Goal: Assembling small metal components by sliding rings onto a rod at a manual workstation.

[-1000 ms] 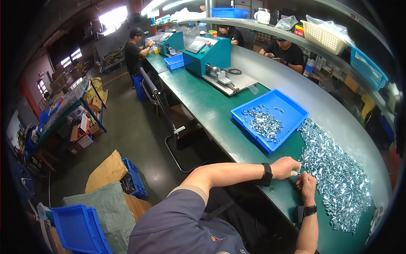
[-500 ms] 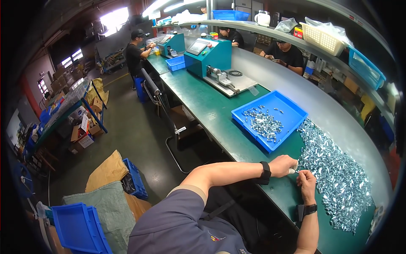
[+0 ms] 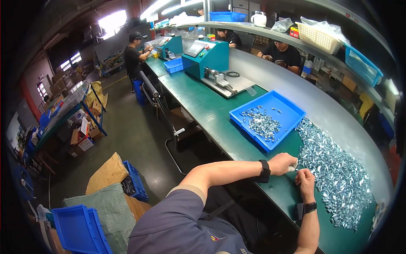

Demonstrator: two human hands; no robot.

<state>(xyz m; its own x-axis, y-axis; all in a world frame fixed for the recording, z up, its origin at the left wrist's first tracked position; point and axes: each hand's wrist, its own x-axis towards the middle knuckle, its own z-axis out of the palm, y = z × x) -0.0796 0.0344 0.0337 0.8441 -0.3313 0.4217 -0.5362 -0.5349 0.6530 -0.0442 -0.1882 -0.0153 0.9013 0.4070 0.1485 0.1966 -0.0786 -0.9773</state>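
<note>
A tiny piece (image 3: 296, 170), too small to identify, sits pinched between our closed left hand (image 3: 283, 164) and right hand (image 3: 305, 179); their hold stays unchanged, so handling continues. Right spreads a silvery metal-parts heap (image 3: 336, 178); far left, a shallow blue plastic tray (image 3: 289, 111).

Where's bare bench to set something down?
Green bench shows bare between the teal machine and the blue tray; smaller patch between left wristband and right wristband. Crowded: right of the right hand, where metal pieces are heaped.
</note>
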